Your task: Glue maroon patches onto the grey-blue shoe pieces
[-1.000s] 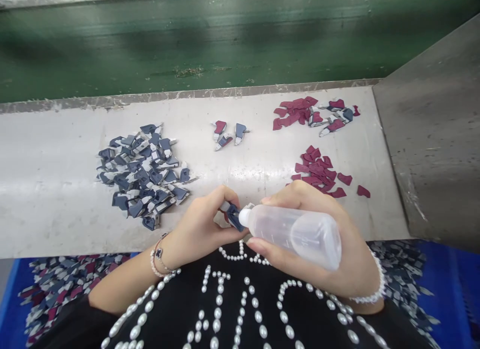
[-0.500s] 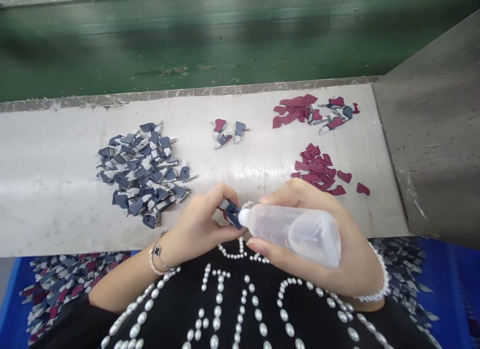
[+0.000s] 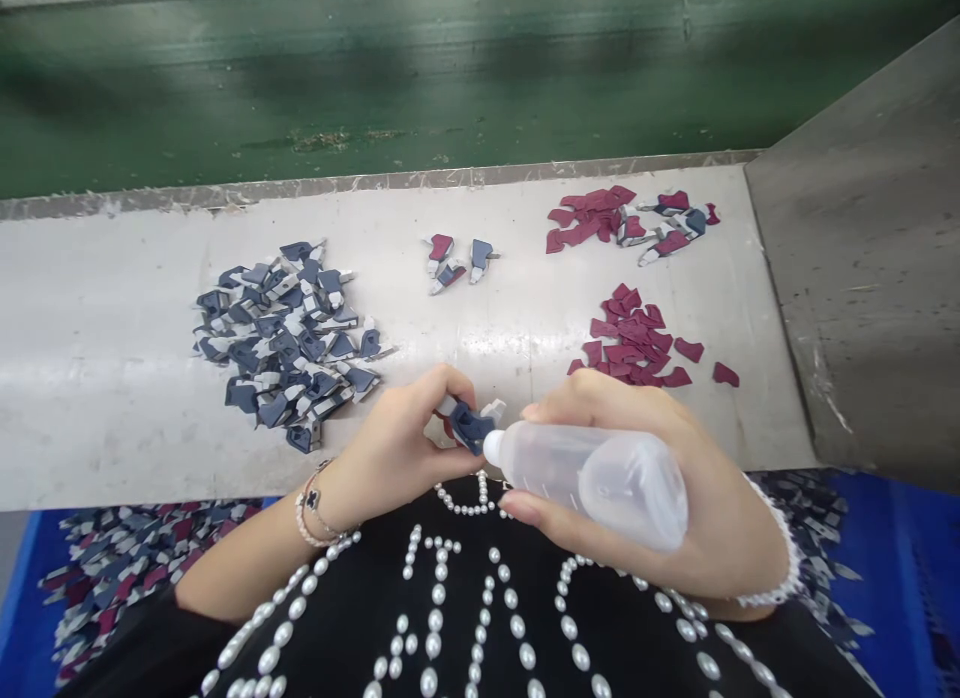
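Between the thumb and fingers of my left hand (image 3: 409, 433) is a small blue-and-grey plastic part (image 3: 470, 425), its hollow side up. A bit of maroon shows beneath it. My right hand (image 3: 660, 458) is wrapped round a clear squeeze bottle (image 3: 581, 468), which lies nearly level with its white tip pointing left. That tip is at the right edge of the plastic part; whether it touches I cannot tell. To the left lies a heap of similar blue-and-grey parts (image 3: 289, 343). On the right is a pile of flat maroon pieces (image 3: 634, 338).
A second maroon pile (image 3: 585, 218) lies farther back, beside several assembled parts (image 3: 671, 228). A few more parts (image 3: 450, 263) sit mid-table. A metal panel (image 3: 862, 258) bounds the right, a green wall (image 3: 450, 78) the back. Blue bins (image 3: 22, 588) full of parts stand below the table's front edge.
My right hand has drawn the bottle slightly right and toward me, its tip now nearer the edge of the part. My left hand has barely moved, still holding the part.
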Motion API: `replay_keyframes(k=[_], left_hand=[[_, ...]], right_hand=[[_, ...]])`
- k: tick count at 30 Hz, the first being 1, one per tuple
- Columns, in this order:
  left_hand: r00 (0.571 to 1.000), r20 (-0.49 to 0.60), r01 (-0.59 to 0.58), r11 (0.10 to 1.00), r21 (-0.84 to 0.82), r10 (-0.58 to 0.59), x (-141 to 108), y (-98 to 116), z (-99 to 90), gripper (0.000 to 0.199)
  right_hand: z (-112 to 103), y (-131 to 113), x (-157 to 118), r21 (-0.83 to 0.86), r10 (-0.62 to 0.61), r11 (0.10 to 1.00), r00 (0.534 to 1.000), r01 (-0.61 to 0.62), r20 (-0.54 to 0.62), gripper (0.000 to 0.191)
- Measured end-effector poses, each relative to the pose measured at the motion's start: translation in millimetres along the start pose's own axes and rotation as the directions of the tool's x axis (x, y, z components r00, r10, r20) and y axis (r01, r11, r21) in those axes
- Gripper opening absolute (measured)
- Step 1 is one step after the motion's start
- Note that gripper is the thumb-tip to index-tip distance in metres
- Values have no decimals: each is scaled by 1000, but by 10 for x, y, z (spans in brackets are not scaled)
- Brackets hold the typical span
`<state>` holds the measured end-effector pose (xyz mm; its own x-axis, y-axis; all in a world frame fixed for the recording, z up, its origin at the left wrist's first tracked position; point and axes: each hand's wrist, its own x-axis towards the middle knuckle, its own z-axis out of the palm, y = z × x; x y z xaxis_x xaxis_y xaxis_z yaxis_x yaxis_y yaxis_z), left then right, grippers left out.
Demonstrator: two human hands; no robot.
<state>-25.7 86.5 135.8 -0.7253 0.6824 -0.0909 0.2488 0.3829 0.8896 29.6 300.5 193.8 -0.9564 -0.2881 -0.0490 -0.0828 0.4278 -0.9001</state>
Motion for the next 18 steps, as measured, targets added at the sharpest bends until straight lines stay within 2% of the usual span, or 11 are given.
replay_keyframes(k=[4,11,18], left_hand=[[1000,-23,4,1000,9,-4,2,-1,-10,36],[999,-23,-30,994,107,33,1,18,-22,35],[994,-87,-53,983,173,69,-22,20,-25,31]], right_hand=[[-3,7,-27,-66,-16,998,1000,17,12,29],[13,-14,15,9,-12,1000,1000,12,-13,31],[27,-3,-62,-88,16,996,1000,-15,10,26]])
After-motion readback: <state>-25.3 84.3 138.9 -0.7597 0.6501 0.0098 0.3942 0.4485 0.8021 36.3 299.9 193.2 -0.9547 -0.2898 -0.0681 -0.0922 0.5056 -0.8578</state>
